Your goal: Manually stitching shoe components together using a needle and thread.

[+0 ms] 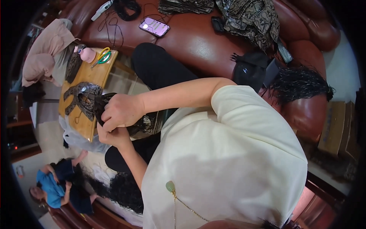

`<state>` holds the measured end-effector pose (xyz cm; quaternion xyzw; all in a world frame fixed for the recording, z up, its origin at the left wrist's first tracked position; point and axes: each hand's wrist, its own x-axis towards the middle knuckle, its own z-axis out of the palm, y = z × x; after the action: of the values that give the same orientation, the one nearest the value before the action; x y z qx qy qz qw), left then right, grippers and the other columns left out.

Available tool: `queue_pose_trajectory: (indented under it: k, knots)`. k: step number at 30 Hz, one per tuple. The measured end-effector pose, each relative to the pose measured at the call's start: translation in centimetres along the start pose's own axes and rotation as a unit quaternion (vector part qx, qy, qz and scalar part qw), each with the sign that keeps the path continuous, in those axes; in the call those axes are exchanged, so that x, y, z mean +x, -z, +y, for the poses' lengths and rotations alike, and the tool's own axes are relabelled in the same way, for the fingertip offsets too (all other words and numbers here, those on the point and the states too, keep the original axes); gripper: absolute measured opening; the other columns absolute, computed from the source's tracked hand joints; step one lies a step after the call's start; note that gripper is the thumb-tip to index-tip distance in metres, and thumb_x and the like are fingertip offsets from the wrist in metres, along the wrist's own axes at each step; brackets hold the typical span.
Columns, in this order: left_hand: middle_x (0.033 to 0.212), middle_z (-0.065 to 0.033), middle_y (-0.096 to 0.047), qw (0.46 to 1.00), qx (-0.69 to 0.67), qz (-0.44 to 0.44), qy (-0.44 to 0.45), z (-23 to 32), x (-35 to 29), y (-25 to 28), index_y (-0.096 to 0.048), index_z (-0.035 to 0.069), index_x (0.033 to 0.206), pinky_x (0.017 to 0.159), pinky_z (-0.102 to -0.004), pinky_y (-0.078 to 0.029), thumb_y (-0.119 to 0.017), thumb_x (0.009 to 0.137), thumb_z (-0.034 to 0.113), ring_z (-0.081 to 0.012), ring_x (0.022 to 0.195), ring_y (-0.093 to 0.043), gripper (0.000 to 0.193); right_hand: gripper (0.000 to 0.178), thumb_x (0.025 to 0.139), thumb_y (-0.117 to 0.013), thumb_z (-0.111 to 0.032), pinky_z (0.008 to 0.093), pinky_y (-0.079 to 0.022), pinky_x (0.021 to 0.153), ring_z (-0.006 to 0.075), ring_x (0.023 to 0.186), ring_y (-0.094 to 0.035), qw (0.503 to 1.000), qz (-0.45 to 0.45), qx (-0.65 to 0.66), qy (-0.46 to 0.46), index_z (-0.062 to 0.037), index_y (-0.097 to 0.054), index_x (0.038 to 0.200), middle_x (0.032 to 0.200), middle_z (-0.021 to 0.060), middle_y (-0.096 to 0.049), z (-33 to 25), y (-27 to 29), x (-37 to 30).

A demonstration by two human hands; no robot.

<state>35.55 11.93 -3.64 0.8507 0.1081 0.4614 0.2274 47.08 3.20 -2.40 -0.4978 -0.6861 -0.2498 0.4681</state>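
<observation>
My right hand [124, 109] has its fingers curled round a piece of dark patterned fabric [100, 106] at the edge of the small wooden table. Just below it, my left hand [115, 137] pinches the same fabric, its fingertips close against the right ones. Whatever small item may be between the fingertips is hidden. Beside my hands, another dark patterned fabric piece [84, 100] with open gaps lies on the table [88, 128]. Black fringe strands [144, 126] hang below my right wrist.
Yellow-and-green-handled scissors [103, 58] and a pink container [87, 55] sit on the table's far end. A lit phone [154, 27], patterned fabric pile [249, 19] and black fringe bundle [305, 84] lie on the red sofa [194, 38]. Another person in blue [53, 187] sits at lower left.
</observation>
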Motion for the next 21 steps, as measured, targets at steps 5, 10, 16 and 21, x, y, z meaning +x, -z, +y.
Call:
queue_pose_trajectory:
  k: [5, 10, 16, 21]
  knots:
    - [0.09, -0.0126, -0.069, 0.994, -0.008, 0.02, 0.109, -1.0, -1.8, 2.7, -0.065, -0.006, 0.095, 0.065, -0.0247, -0.05, -0.067, 0.074, -0.007, -0.0149, 0.074, -0.062, 0.021, 0.008, 0.078, -0.058, -0.015, 0.0362, -0.04, 0.046, 0.0227, 0.055, -0.052, 0.999, 0.024, 0.024, 0.031, -0.0158, -0.051, 0.075, 0.07, 0.0005, -0.05, -0.6, -1.2, 1.1]
    - [0.089, -0.0134, -0.069, 0.964, -0.092, 0.015, 0.25, 5.1, -0.9, 3.8, -0.064, -0.008, 0.093, 0.065, -0.0255, -0.051, -0.065, 0.075, -0.008, -0.0153, 0.075, -0.062, 0.019, 0.005, 0.079, -0.059, -0.015, 0.0339, -0.043, 0.047, 0.0248, 0.055, -0.054, 0.996, 0.006, 0.086, -0.011, -0.0176, -0.056, 0.082, 0.075, -0.0001, -0.055, -0.7, 0.7, 0.3]
    - [0.086, -0.0133, -0.07, 0.963, -0.108, 0.016, 0.248, 4.8, -1.2, 3.3, -0.064, -0.008, 0.094, 0.063, -0.0268, -0.051, -0.066, 0.073, -0.006, -0.0187, 0.071, -0.064, 0.021, 0.002, 0.082, -0.058, -0.017, 0.0351, -0.043, 0.047, 0.0262, 0.057, -0.055, 0.996, -0.051, 0.054, 0.047, -0.0171, -0.057, 0.084, 0.079, 0.0007, -0.056, -0.4, 2.3, -0.4]
    - [0.079, -0.0138, -0.068, 0.976, 0.217, -0.008, 0.032, 5.3, -0.8, 2.6, -0.065, -0.004, 0.089, 0.058, -0.0295, -0.05, -0.069, 0.069, -0.002, -0.024, 0.063, -0.062, 0.021, 0.002, 0.08, -0.058, -0.019, 0.0378, -0.04, 0.046, 0.0267, 0.058, -0.055, 0.987, -0.065, 0.135, 0.054, -0.0169, -0.057, 0.082, 0.074, 0.0004, -0.056, 0.6, 3.2, 0.7]
